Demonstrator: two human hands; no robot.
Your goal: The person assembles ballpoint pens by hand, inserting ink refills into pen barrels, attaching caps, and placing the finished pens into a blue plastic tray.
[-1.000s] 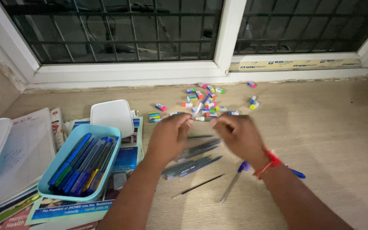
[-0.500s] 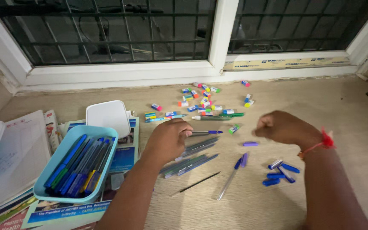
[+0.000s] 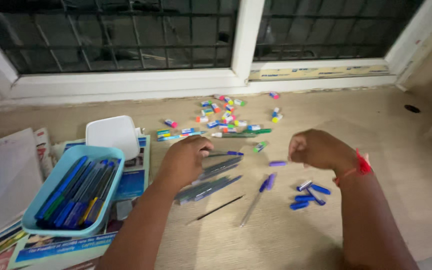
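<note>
My left hand [image 3: 183, 161] rests on the wooden surface with its fingers closed around a pen [image 3: 225, 153] whose purple tip points right. Below it lies a bundle of grey-blue pens [image 3: 211, 183]. My right hand [image 3: 317, 149] hovers as a closed fist a little to the right, a red thread at its wrist; I cannot tell if anything is inside it. A purple cap [image 3: 277, 163] lies just left of that fist. A clear pen with a purple cap [image 3: 256, 197] and a thin black refill [image 3: 220, 207] lie in front.
A light-blue tray [image 3: 105, 200] full of pens sits on newspapers at the left, a white lid [image 3: 112, 135] behind it. Several small colourful erasers [image 3: 226, 112] are scattered near the window frame. Several blue caps [image 3: 308, 195] lie by my right forearm.
My hands came apart: the right one pulled away to the right as a fist, the left kept the pen. A purple cap now lies between them. The view shifted slightly right.
</note>
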